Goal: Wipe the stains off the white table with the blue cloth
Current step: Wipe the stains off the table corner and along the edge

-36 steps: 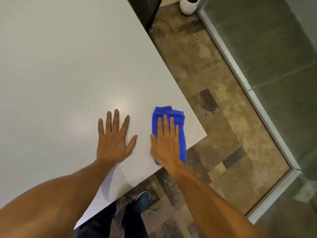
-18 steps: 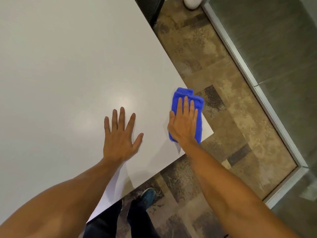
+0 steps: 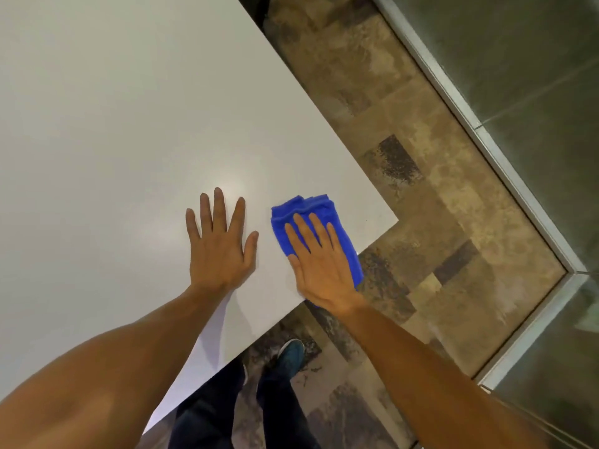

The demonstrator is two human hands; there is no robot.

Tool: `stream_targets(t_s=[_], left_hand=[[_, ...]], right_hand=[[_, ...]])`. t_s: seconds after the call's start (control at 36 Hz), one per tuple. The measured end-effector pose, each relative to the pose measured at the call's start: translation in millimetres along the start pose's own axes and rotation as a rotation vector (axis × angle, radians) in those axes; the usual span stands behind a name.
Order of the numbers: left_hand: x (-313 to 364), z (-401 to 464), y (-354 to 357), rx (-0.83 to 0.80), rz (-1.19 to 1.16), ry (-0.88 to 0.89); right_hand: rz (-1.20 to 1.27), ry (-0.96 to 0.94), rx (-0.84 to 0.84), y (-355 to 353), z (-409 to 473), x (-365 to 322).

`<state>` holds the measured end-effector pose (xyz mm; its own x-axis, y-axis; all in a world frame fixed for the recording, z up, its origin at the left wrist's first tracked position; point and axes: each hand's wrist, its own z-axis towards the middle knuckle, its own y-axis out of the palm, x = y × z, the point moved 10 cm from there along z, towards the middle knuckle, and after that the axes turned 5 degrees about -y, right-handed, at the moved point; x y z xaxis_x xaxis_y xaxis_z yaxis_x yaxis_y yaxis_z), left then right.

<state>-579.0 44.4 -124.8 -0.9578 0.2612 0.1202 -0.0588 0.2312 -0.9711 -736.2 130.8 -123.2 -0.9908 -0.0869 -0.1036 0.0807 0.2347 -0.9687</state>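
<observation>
The white table (image 3: pixel 129 131) fills the left and middle of the view, its near right corner at the right. A folded blue cloth (image 3: pixel 304 209) lies flat on the table close to the near edge, just left of that corner. My right hand (image 3: pixel 319 264) presses on the cloth with straight fingers and covers its near half. My left hand (image 3: pixel 218 247) rests flat on the bare tabletop to the left of the cloth, fingers spread, not touching it. I see no distinct stains on the surface.
Mottled brown floor tiles (image 3: pixel 421 196) lie beyond the table's right edge. A metal-framed glass wall (image 3: pixel 486 137) runs diagonally at the right. My legs and a dark blue shoe (image 3: pixel 291 354) stand below the near table edge.
My right hand has slid the cloth back from the table's right corner toward the left and nearer the front edge. My left hand has stayed flat in place.
</observation>
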Motion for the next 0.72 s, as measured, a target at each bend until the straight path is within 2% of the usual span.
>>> stream_targets(t_s=[0.08, 0.31, 0.44, 0.5, 0.58, 0.72], left_hand=[[0, 1, 0, 0.004, 0.006, -0.003], [0, 2, 3, 0.022, 0.007, 0.007], [0, 2, 3, 0.016, -0.001, 0.007], [0, 2, 3, 0.020, -0.007, 0.013], [0, 2, 3, 0.028, 0.003, 0.011], [0, 2, 3, 0.023, -0.020, 0.018]], right_hand=[[-0.006, 0.038, -0.001, -4, -3, 25], [0.006, 0.343, 0.034, -30, 66, 114], [0.084, 0.437, 0.037, -40, 99, 137], [0.061, 0.452, 0.041, -41, 94, 129], [0.041, 0.373, 0.036, -34, 67, 88], [0.169, 0.247, 0.022, -16, 12, 14]])
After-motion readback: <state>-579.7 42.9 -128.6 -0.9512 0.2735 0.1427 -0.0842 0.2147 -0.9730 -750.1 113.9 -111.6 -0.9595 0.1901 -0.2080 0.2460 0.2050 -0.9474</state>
